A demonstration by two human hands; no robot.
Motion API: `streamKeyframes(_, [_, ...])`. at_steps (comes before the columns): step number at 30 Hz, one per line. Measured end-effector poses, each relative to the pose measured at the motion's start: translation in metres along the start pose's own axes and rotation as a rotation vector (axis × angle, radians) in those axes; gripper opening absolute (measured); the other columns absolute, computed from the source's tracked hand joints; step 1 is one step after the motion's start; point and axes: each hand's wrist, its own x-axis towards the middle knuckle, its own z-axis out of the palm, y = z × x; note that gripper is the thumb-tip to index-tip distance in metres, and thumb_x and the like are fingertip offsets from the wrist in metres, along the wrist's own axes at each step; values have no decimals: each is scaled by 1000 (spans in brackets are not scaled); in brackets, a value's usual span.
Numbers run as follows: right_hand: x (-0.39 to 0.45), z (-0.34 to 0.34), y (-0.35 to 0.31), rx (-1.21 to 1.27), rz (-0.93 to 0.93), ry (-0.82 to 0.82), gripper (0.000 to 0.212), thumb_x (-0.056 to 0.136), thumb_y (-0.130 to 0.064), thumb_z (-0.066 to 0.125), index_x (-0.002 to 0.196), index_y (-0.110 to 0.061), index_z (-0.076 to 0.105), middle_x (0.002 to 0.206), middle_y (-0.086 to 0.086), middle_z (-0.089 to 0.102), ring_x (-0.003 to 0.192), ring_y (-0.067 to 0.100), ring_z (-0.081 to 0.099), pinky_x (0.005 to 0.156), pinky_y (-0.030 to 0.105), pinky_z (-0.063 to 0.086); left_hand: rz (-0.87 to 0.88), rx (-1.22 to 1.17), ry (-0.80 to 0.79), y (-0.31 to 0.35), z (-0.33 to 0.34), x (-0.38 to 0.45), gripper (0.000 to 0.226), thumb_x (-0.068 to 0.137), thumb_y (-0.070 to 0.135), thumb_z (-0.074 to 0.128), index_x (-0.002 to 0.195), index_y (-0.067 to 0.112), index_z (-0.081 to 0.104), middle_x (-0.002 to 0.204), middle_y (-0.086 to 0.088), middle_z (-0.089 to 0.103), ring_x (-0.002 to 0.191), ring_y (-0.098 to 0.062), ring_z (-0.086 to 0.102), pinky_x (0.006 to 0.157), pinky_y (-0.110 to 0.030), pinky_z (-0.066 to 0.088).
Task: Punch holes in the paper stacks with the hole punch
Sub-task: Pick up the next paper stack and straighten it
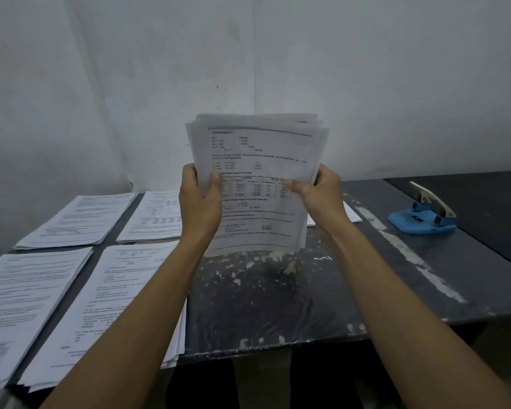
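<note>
Holding the paper stack (257, 184) upright above the dark surface (322, 290), I have my left hand (199, 199) pinching its left edge and my right hand (319, 193) pinching the right, thumbs on the front sheet. The top edges fan unevenly; I judge the sheets light, floppy and prone to slide, so a grip at both side edges suits squaring them. The blue hole punch (424, 215) sits well apart, to the right.

Both hands, left hand (199, 199) and right hand (319, 196), grip an upright paper stack (257, 160); 4 stacks lie left, hole punch (424, 215) far right.
</note>
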Motion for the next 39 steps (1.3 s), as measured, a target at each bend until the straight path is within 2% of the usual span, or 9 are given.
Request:
streamKeyframes(3, [-5, -1, 16, -32, 84, -8, 30, 74, -4, 78, 100, -15, 67, 96, -2, 74, 87, 14, 71, 73, 30, 59, -24, -11, 5, -10, -4, -7, 26, 98, 37, 62, 113, 20, 50, 108, 13, 64, 95, -3, 66, 72, -18, 57])
streamKeyframes(6, [-13, 4, 31, -34, 143, -33, 24, 80, -8, 75, 97, -21, 66, 94, -10, 71, 86, 8, 67, 64, 19, 52, -20, -3, -11, -18, -7, -13, 26, 98, 39, 61, 111, 20, 51, 109, 13, 64, 98, -5, 66, 75, -22, 59])
streamKeyframes(13, [-12, 9, 23, -43, 116, -37, 19, 81, -5, 72, 90, -22, 68, 94, -8, 72, 81, 6, 68, 54, 13, 50, 10, -42, -28, -15, -17, -1, 15, 91, 34, 72, 96, 29, 59, 98, 12, 71, 85, -4, 72, 66, -22, 60])
streamKeyframes(16, [-15, 5, 30, -44, 134, -50, 22, 77, -2, 73, 97, -12, 70, 95, -3, 74, 85, 12, 70, 60, 17, 53, -64, -152, -94, -22, -24, -2, 20, 85, 31, 78, 99, 25, 64, 97, 10, 76, 84, -11, 75, 64, -26, 61])
streamKeyframes(20, [-15, 5, 35, -39, 130, -57, 21, 76, -1, 72, 96, -6, 70, 93, 0, 75, 85, 18, 71, 64, 23, 56, -114, -193, -186, -29, -28, -6, 29, 77, 31, 85, 101, 30, 68, 99, 15, 76, 84, -12, 76, 61, -23, 59])
streamKeyframes(29, [-9, 13, 24, 27, 97, -23, 14, 72, -11, 66, 84, -19, 65, 86, -4, 72, 79, 14, 68, 53, 20, 50, -82, -172, -225, -18, -23, -2, 27, 77, 35, 85, 100, 30, 71, 96, 16, 76, 83, -10, 75, 61, -21, 58])
streamKeyframes(35, [-17, 3, 46, -45, 134, -103, 26, 80, -4, 67, 105, -10, 66, 102, -1, 72, 96, 20, 68, 67, 26, 55, -122, -188, -297, -24, -27, -4, 39, 63, 40, 88, 97, 28, 73, 96, 14, 77, 83, -12, 76, 63, -22, 59])
streamKeyframes(37, [-18, -1, 51, -5, 118, -96, 30, 80, -11, 74, 109, -11, 65, 103, -1, 74, 96, 21, 71, 71, 30, 58, -119, -182, -301, -25, -27, -3, 39, 63, 39, 92, 96, 30, 73, 97, 13, 77, 83, -12, 76, 63, -22, 59])
streamKeyframes(39, [-18, -1, 49, 82, 101, -74, 45, 75, -31, 83, 112, -13, 64, 104, 0, 75, 93, 18, 73, 73, 30, 60, -121, -182, -310, -24, -28, -2, 36, 62, 38, 91, 93, 34, 73, 96, 15, 77, 82, -10, 75, 60, -20, 58])
